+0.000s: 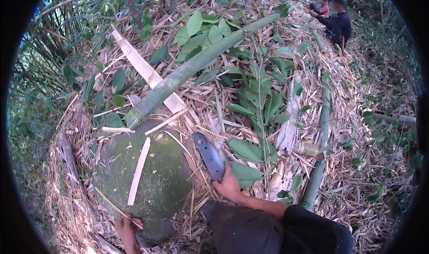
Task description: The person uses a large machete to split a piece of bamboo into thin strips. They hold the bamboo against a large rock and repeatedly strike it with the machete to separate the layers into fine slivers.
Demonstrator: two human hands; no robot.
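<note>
Near the lower edge my left hand point(128, 234) is closed around one end of a thin bamboo strip point(111, 203), which slants up and left over a mossy boulder point(167, 182). My right hand point(229, 185) grips a broad dark blade with a row of holes, a cleaver-like knife point(208, 156); its handle is hidden in my fist. The blade points away from me, just right of the boulder. A pale flat bamboo slat point(140, 171) lies on top of the boulder, apart from both hands.
A thick green bamboo pole point(192, 68) runs diagonally beyond the boulder, crossing a wide split bamboo piece point(137, 62). Leafy cuttings point(259, 93) lie on dry litter. Another bamboo pole point(325, 115) lies at the right. A person in dark clothing point(340, 24) sits at the far right.
</note>
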